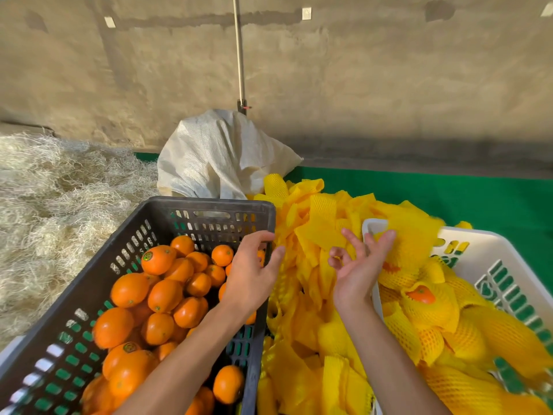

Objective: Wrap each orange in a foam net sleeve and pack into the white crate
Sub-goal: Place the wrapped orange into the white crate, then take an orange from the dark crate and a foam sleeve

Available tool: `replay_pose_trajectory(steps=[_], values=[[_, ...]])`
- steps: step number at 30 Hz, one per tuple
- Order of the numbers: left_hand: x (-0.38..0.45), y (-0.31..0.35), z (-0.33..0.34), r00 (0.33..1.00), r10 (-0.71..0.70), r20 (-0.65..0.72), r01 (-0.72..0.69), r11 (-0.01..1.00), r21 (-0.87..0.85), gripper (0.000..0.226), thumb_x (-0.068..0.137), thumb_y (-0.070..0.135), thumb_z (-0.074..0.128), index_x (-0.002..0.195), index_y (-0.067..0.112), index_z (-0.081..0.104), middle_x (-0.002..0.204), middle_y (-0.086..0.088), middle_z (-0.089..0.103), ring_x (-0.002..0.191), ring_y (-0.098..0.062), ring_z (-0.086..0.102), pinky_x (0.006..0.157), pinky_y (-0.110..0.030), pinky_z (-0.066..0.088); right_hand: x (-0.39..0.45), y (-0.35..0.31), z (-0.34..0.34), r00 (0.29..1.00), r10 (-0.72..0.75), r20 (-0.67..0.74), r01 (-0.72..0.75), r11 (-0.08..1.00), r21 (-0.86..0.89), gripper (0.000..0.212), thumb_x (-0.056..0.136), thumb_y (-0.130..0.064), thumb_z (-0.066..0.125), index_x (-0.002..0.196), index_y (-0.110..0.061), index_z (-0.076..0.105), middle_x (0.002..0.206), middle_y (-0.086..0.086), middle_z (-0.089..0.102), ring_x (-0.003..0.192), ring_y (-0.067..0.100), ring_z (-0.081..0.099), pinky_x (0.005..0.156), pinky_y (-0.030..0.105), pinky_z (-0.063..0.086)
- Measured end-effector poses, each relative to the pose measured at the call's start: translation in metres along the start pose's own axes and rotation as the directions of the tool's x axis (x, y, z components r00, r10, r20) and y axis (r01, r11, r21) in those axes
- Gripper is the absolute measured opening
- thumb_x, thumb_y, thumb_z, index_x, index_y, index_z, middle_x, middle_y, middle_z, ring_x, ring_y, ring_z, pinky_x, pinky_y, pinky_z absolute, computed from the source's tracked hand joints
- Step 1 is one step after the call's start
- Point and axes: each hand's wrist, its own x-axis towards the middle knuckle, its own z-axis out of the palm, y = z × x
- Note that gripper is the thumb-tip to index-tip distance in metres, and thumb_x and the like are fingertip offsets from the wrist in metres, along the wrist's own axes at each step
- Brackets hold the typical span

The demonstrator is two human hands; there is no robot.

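Both hands, left hand [251, 274] and right hand [357, 269], are released and empty; a hasty grip may snag several foam net sleeves [317, 235].

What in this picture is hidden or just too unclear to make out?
- Head view: the left hand and forearm cover some oranges in the dark crate.
- The white crate is cut off by the right edge.
- The white sack hides its contents.
- The sticker on one orange is too small to read.

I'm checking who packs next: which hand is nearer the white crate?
Right. The right hand hangs open by the white crate's near corner; the left hand is over the dark crate, beyond the foam sleeves.
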Motion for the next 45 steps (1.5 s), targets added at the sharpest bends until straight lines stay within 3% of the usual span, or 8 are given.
replay_pose_trajectory(steps=[4, 7, 12, 17, 27, 32, 40, 45], values=[[0.006, -0.019, 0.0, 0.979, -0.201, -0.02, 0.201, 0.979, -0.027, 0.034, 0.107, 0.049, 0.043, 0.125, 0.022, 0.055, 0.11, 0.004, 0.063, 0.092, -0.007, 0.059, 0.069, -0.015, 0.046, 0.003, 0.009, -0.002, 0.991, -0.126, -0.04, 0.116, 0.975, -0.187, 0.041, 0.103, -0.046, 0.052, 0.133, -0.019, 0.047, 0.109, -0.001, 0.073, 0.057, 0.018, 0.062, 0.047, 0.027, 0.046], [0.014, -0.043, -0.007, 0.951, -0.307, -0.027, 0.308, 0.947, 0.093, 0.024, 0.111, 0.03, 0.042, 0.109, 0.013, 0.058, 0.1, -0.015, 0.065, 0.074, -0.022, 0.055, 0.064, -0.046, 0.042, 0.01, 0.027, -0.012, 0.994, -0.103, 0.036, 0.108, 0.873, -0.475, 0.025, 0.104, -0.026, 0.054, 0.127, -0.017, 0.053, 0.103, -0.01, 0.072, 0.053, 0.013, 0.063, 0.045, 0.022, 0.047], [0.005, -0.075, -0.006, 0.749, -0.576, 0.328, 0.304, 0.738, 0.603, 0.045, 0.107, 0.024, 0.051, 0.148, 0.007, 0.045, 0.138, -0.022, 0.059, 0.092, -0.024, 0.071, 0.064, -0.03, 0.049, 0.018, 0.057, -0.04, 0.912, 0.328, 0.245, 0.194, 0.178, -0.965, 0.032, 0.105, -0.029, 0.051, 0.134, -0.016, 0.051, 0.12, 0.002, 0.063, 0.095, 0.021, 0.069, 0.079, 0.036, 0.057], [-0.017, -0.105, 0.012, 0.729, -0.634, 0.258, 0.333, 0.658, 0.675, 0.08, 0.103, 0.027, 0.053, 0.162, 0.005, 0.003, 0.162, -0.022, 0.023, 0.148, -0.046, 0.024, 0.123, -0.053, 0.018, 0.014, 0.067, -0.053, 0.758, 0.612, 0.226, 0.433, -0.212, -0.876, 0.049, 0.098, -0.019, 0.057, 0.145, -0.014, 0.048, 0.147, 0.01, 0.052, 0.132, 0.031, 0.052, 0.108, 0.037, 0.045], [-0.025, -0.111, 0.022, 0.806, -0.475, 0.353, -0.082, 0.501, 0.862, 0.082, 0.102, 0.021, 0.058, 0.163, 0.025, 0.004, 0.159, -0.02, 0.019, 0.145, -0.041, 0.027, 0.107, -0.042, 0.048, 0.005, 0.068, -0.05, 0.723, 0.69, 0.035, 0.517, -0.507, -0.69, 0.043, 0.095, -0.011, 0.06, 0.138, -0.01, 0.051, 0.136, 0.015, 0.057, 0.122, 0.033, 0.059, 0.095, 0.037, 0.051], [-0.021, -0.115, 0.027, 0.837, -0.396, 0.378, -0.11, 0.555, 0.824, 0.063, 0.106, 0.026, 0.053, 0.159, 0.015, 0.02, 0.155, -0.009, 0.038, 0.144, -0.031, 0.033, 0.114, -0.048, 0.039, 0.007, 0.059, -0.046, 0.808, 0.546, 0.221, 0.49, -0.414, -0.767, 0.014, 0.097, -0.017, 0.052, 0.083, -0.017, 0.051, 0.093, 0.006, 0.058, 0.105, 0.034, 0.065, 0.071, 0.031, 0.04], [-0.018, -0.119, 0.03, 0.824, -0.418, 0.382, -0.15, 0.49, 0.859, 0.075, 0.098, 0.027, 0.063, 0.158, 0.014, 0.019, 0.155, -0.019, 0.028, 0.143, -0.043, 0.03, 0.114, -0.052, 0.04, 0.011, 0.053, -0.039, 0.919, 0.167, 0.357, 0.328, 0.182, -0.927, 0.015, 0.103, -0.042, 0.051, 0.11, -0.029, 0.05, 0.091, -0.006, 0.065, 0.065, 0.011, 0.071, 0.062, 0.044, 0.058], [0.007, -0.097, 0.0, 0.935, -0.333, 0.12, 0.193, 0.763, 0.617, 0.064, 0.093, 0.016, 0.071, 0.142, 0.012, 0.03, 0.124, -0.013, 0.06, 0.11, -0.033, 0.062, 0.087, -0.038, 0.053, 0.015, 0.051, -0.036, 0.945, 0.049, 0.322, 0.276, 0.405, -0.872, 0.009, 0.098, -0.033, 0.06, 0.099, -0.033, 0.051, 0.117, -0.005, 0.06, 0.057, 0.008, 0.072, 0.062, 0.035, 0.055]])
